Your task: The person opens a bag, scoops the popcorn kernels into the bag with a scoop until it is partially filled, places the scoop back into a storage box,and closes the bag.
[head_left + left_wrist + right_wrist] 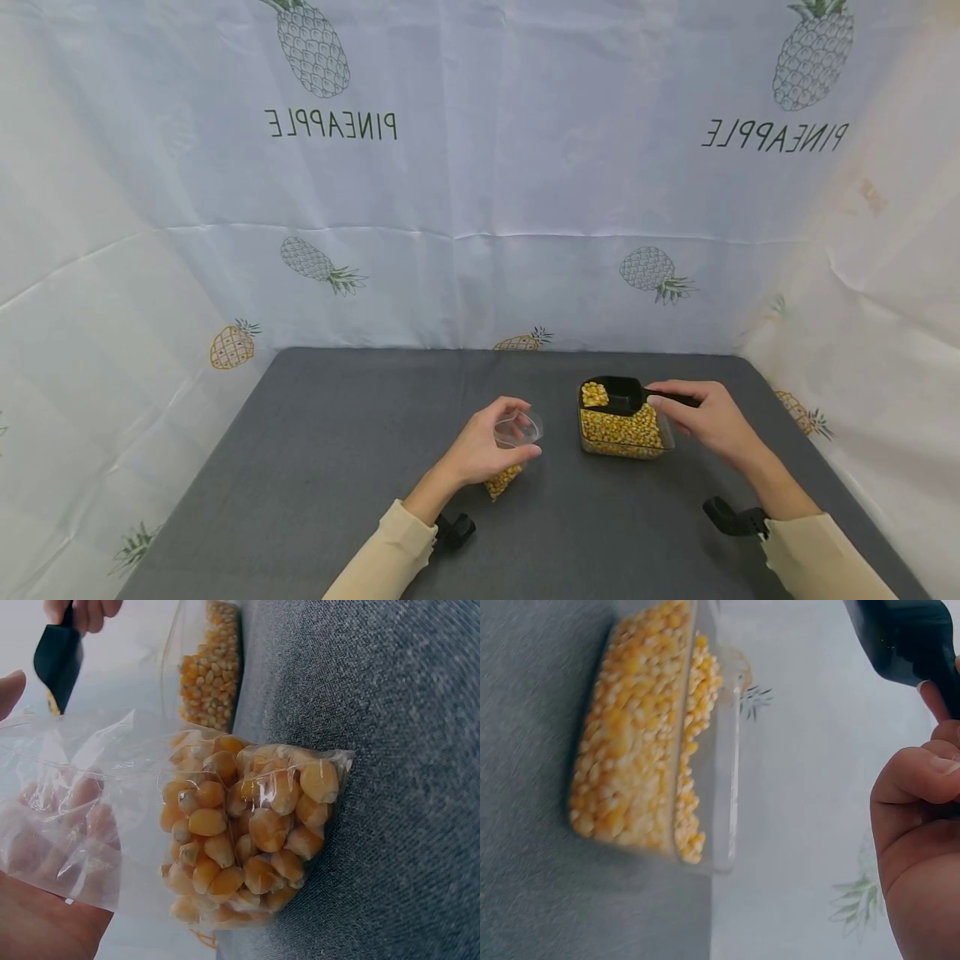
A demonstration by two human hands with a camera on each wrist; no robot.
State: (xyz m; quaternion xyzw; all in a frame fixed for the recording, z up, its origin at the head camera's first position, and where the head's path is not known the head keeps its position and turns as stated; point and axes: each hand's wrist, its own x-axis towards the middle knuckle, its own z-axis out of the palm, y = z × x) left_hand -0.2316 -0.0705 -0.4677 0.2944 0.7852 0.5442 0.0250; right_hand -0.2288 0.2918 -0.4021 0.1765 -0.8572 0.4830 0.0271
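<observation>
In the head view my left hand point(474, 446) holds a clear plastic bag point(503, 482) around its open mouth. The left wrist view shows corn kernels point(225, 832) filling the lower part of the bag, which stands on the table. My right hand point(712, 419) grips the handle of a black scoop point(624, 395), with kernels at its front end. The scoop is raised over a clear rectangular container point(669, 440) of corn. In the right wrist view, the container's corn point(634, 735) slopes lower at one side.
A dark grey table point(337, 467) bears the bag and the container. White cloth point(480, 167) with pineapple prints hangs behind it and along both sides. Black wrist straps point(455, 531) show below both hands.
</observation>
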